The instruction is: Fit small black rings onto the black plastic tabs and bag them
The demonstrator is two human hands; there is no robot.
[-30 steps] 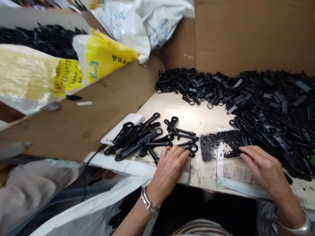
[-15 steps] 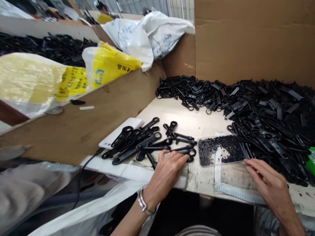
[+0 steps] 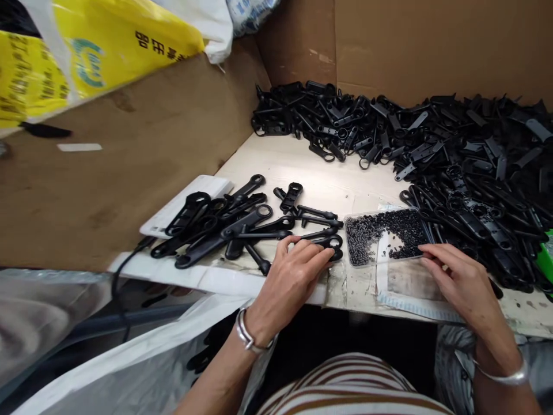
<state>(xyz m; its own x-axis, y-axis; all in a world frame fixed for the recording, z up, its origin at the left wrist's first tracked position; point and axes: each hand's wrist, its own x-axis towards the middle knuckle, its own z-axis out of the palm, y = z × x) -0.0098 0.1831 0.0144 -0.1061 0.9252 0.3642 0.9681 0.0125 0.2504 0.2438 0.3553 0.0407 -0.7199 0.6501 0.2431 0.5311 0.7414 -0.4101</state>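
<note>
My left hand [image 3: 296,274] lies over a black handle-like part [image 3: 332,243] at the table's front, its fingers bent around it. Just right of it sits a shallow clear tray [image 3: 358,264] holding small black pieces [image 3: 404,222]. At the tray's front right corner is my right hand [image 3: 460,276], thumb and index finger pinched together; whatever is between the fingertips is too small to make out. A loose group of long black parts with ring ends [image 3: 242,227] lies left of the tray.
A large heap of black parts [image 3: 432,138] fills the back and right. Cardboard walls [image 3: 173,127] stand left and behind. A white flat box [image 3: 153,222] with a cable lies left, a green container [image 3: 546,256] far right, a white bag [image 3: 142,369] below.
The camera view has tilted down and shifted, so the table stands higher in the picture. My right hand is a little nearer the tray's corner. My left hand stays on the black part.
</note>
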